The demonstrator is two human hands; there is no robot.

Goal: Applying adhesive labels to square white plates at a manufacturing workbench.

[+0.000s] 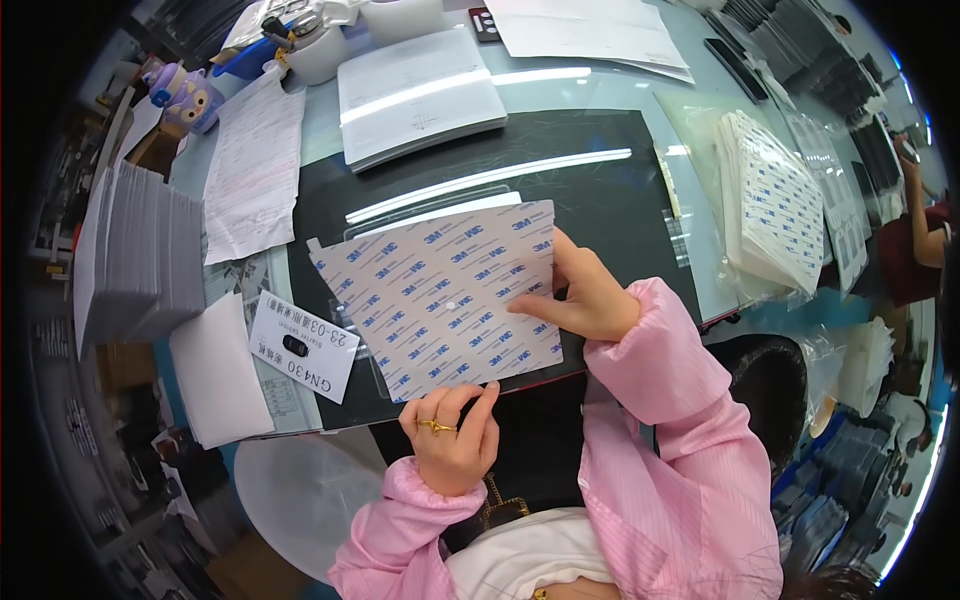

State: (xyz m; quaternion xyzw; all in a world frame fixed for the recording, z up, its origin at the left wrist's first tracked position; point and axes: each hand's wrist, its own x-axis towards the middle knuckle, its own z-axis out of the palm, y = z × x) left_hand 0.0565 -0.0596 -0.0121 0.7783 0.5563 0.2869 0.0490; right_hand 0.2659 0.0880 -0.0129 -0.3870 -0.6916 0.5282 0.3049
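Note:
A white adhesive-backed sheet [430, 290] printed with repeating blue marks is held tilted over a black mat [600, 180]. My right hand [590, 290] grips its right edge, thumb on the printed face and the other fingers behind. My left hand [450, 435], with a gold ring, is closed at the sheet's near edge. Its curled fingertips touch or nearly touch that edge; whatever is between them is hidden. A small tab sticks out at the sheet's far left corner. Partly covered beneath it lie a white paper and a clear plate.
A printed card [303, 345] and blank white paper [220, 370] lie left, beside a tall paper stack [145, 260]. Farther back are another stack [420, 100], a handwritten sheet [255, 165] and a purple bottle [187, 98]. Bagged blue-marked sheets [780, 205] stand right.

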